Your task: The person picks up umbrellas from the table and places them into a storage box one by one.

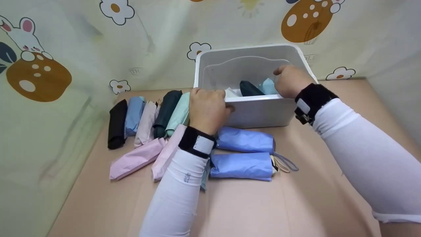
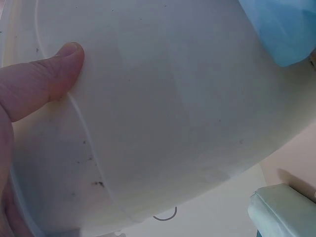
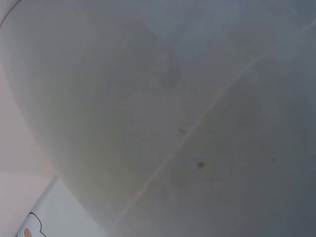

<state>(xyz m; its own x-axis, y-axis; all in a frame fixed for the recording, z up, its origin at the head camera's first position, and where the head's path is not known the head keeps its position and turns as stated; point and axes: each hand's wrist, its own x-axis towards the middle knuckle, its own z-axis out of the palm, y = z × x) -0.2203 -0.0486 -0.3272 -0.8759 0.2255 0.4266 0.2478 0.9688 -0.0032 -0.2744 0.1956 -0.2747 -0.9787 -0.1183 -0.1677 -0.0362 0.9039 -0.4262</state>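
Observation:
My left hand point(image 1: 209, 110) grips the near rim of a white plastic bin point(image 1: 263, 112) by its left corner; in the left wrist view its thumb point(image 2: 66, 61) presses the outer wall. Over the near right corner, my right hand point(image 1: 291, 82) grips the rim with its fingers inside. The right wrist view shows mostly the bin wall point(image 3: 148, 113), and that hand's fingers are hidden there. Inside the bin lie a dark folded umbrella point(image 1: 250, 89), a light blue one point(image 1: 268, 87) and something white point(image 1: 231, 92). Two blue folded umbrellas point(image 1: 245, 140) lie before the bin.
Left of the bin, a row of folded umbrellas includes a black one point(image 1: 117, 125), a blue one point(image 1: 134, 115) and a dark green one point(image 1: 167, 113). Pink umbrellas point(image 1: 136, 159) lie nearer. A patterned curtain point(image 1: 158, 39) stands behind the brown tabletop point(image 1: 243, 207).

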